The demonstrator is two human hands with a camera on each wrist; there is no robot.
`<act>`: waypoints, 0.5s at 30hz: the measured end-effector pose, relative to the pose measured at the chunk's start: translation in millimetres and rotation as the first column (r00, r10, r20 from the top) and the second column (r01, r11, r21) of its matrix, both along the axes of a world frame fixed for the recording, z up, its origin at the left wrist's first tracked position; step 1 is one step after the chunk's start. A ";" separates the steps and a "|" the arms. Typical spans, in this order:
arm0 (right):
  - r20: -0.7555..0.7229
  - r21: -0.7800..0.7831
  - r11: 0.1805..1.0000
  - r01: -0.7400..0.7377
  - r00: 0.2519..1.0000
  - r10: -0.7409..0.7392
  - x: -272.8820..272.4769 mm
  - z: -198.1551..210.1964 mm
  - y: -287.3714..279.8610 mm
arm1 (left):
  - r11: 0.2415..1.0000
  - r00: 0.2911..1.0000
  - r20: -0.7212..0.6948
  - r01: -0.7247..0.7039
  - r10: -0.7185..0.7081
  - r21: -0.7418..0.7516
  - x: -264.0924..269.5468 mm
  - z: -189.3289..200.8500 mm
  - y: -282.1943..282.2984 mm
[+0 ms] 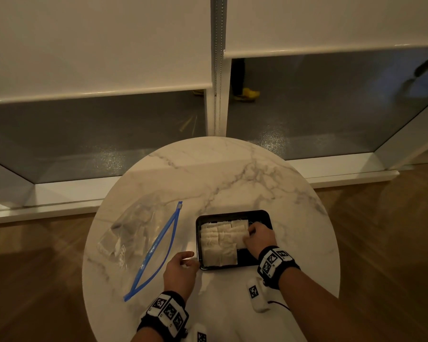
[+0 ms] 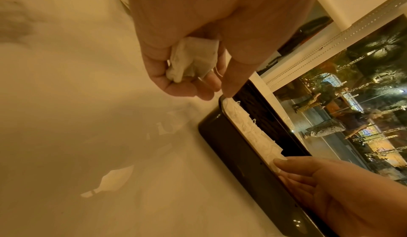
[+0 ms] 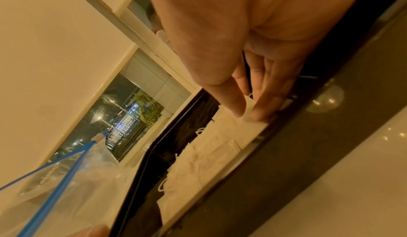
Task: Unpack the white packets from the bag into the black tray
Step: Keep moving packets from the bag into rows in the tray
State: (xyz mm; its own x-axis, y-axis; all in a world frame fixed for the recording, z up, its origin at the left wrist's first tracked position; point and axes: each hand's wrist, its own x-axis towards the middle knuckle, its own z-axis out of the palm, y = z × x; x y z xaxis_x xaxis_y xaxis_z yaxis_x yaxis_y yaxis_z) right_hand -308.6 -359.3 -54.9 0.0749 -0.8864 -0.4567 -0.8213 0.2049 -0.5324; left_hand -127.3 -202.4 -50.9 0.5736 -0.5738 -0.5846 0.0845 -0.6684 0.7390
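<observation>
A black tray (image 1: 260,214) sits on the round marble table, holding several white packets (image 1: 219,243). My right hand (image 1: 251,236) is over the tray's right half and pinches one white packet (image 3: 249,108) between thumb and fingers. My left hand (image 1: 187,261) hovers just left of the tray's near-left corner, fingers curled around a crumpled white packet (image 2: 192,59). The clear zip bag (image 1: 139,240) with a blue seal lies open to the left, with more packets inside.
The marble table (image 1: 232,174) has bare surface beyond the tray and bag. A small white tagged device (image 1: 257,296) with a cable lies near my right forearm. Glass windows with lowered blinds stand behind the table; wooden floor surrounds it.
</observation>
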 end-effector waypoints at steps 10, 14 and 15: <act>-0.089 -0.093 0.944 -0.317 0.947 0.309 5.2 -0.1 -19.4 | 1.000 1.000 -0.003 -0.018 0.018 0.012 0.0 0.1 1.6; -0.126 -0.066 0.919 -0.389 0.917 0.379 6.9 -0.6 -27.6 | 0.999 0.999 -0.010 -0.030 0.030 0.011 2.0 -0.3 1.0; -0.133 -0.065 0.918 -0.392 0.915 0.382 7.5 0.3 -28.7 | 0.999 0.999 -0.011 -0.032 0.032 0.011 2.4 -0.8 1.0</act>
